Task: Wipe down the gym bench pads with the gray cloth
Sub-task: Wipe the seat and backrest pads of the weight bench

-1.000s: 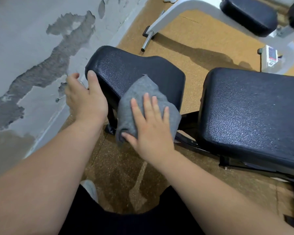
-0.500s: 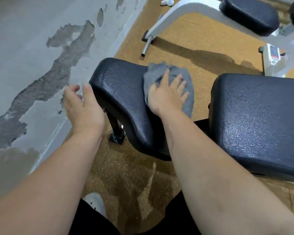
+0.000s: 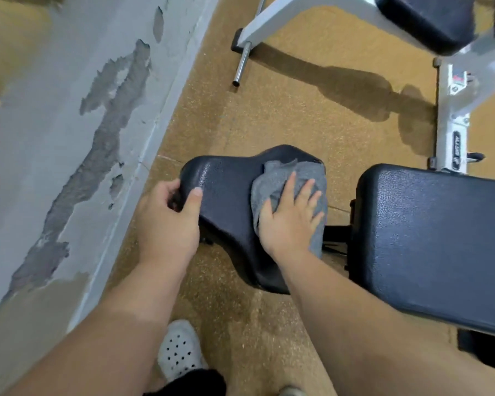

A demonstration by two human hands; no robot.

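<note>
Fingers (image 3: 291, 182) spread, right hand (image 3: 290, 224) presses gray towelling cloth (image 3: 272, 178) on small black vinyl seat pad (image 3: 226, 195) gripped by left hand (image 3: 169, 224); larger black pad (image 3: 429, 238) probably remains to do

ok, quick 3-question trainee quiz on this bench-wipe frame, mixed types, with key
1. True or false: the right hand presses the gray cloth flat on the smaller pad.
2. The left hand is: A) gripping the smaller pad's end; B) holding a bottle; C) hanging free.
3. Which pad does neither hand touch?
Key: 1 true; 2 A; 3 the larger pad, on the right.
</note>
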